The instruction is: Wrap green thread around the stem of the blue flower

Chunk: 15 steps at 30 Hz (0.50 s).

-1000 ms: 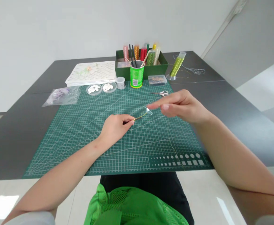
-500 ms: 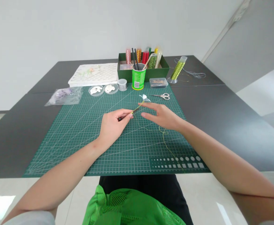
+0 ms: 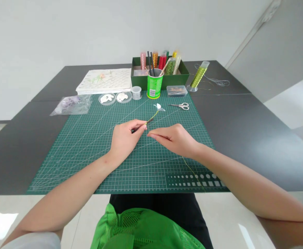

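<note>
My left hand (image 3: 127, 136) is closed in a pinch around the thin green stem (image 3: 153, 117) of a small white flower (image 3: 158, 106), which points up and away over the mat. A slim dark tool (image 3: 134, 130) lies in the same hand, mostly hidden by the fingers. Just right of it, my right hand (image 3: 173, 136) has thumb and fingertips pressed together on fine green thread, too thin to follow between the hands. The thread's tail (image 3: 190, 169) shows below that hand, trailing toward the mat's front edge.
Under my hands lies a green cutting mat (image 3: 89, 152). Small scissors (image 3: 181, 105), a needle box (image 3: 176, 90), a green can (image 3: 155, 86) and dishes of white petals (image 3: 107, 99) stand beyond. Behind are a box of thread spools (image 3: 177, 81) and a lime-green spool (image 3: 199, 76).
My right hand has drawn back from the flower's stem toward me, its spread fingers now closed in a pinch. Loops of thread near it no longer show. My left hand holds nearly still.
</note>
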### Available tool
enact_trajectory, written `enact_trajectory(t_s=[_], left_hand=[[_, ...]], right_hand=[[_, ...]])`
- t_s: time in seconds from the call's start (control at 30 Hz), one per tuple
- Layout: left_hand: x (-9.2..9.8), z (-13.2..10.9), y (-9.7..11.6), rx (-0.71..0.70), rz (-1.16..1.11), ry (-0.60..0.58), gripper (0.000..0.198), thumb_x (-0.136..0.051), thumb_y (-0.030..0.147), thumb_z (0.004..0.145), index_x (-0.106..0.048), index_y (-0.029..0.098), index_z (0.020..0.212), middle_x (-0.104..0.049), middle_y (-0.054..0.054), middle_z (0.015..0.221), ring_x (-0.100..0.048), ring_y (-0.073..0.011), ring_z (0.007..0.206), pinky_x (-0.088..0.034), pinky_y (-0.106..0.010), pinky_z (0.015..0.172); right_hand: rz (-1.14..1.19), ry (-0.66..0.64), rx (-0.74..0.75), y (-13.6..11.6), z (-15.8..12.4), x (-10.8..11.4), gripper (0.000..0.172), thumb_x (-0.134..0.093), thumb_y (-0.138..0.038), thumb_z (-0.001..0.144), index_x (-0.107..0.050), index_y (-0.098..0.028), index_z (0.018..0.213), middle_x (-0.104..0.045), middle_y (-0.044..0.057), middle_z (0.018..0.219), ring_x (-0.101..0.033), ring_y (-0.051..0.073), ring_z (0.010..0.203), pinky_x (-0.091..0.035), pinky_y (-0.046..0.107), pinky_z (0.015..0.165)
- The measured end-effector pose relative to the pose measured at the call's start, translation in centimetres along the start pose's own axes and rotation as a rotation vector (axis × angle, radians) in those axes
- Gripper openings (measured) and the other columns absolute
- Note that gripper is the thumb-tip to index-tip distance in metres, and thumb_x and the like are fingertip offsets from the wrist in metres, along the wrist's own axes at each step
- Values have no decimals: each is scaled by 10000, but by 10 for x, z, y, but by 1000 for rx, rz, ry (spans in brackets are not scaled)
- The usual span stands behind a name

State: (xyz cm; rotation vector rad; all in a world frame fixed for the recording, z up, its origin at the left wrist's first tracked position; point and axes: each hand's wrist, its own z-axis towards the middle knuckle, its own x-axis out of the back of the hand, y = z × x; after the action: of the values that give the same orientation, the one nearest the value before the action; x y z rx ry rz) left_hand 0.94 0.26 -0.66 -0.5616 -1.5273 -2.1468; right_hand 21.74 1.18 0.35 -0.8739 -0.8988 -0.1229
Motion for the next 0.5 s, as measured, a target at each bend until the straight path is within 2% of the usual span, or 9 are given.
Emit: enact_trajectory(t_s=[0.13, 0.33, 0.5], left_hand=[[-1, 0, 1, -23, 45, -73, 150, -689, 257, 936, -826, 269, 996, -827, 26, 884, -754, -165, 737, -523, -262, 620], [-3, -5, 5, -135, 173, -307, 133, -680, 258, 959, -812, 272, 943, -816, 60, 820, -724, -142, 633, -469, -258, 565], [-7, -10, 7, -202, 201, -392, 130, -687, 256, 957, -782, 250, 1046, -831, 32, 944, -779, -180, 787, -538, -269, 643]], right_hand=[[85, -27, 83, -7, -2, 13, 384, -504, -344, 1054, -811, -167, 907, -689, 1, 655, -429, 77, 499, -334, 245, 519], [184, 75, -33, -12, -2, 32, 301, -594, -371, 1001, -836, -212, 1083, -687, -4, 619, -485, 106, 503, -304, 253, 458], [89, 93, -69, 4, 1, 41, 300, -605, -349, 983, -827, -213, 1132, -767, 19, 723, -463, 99, 489, -310, 258, 458]])
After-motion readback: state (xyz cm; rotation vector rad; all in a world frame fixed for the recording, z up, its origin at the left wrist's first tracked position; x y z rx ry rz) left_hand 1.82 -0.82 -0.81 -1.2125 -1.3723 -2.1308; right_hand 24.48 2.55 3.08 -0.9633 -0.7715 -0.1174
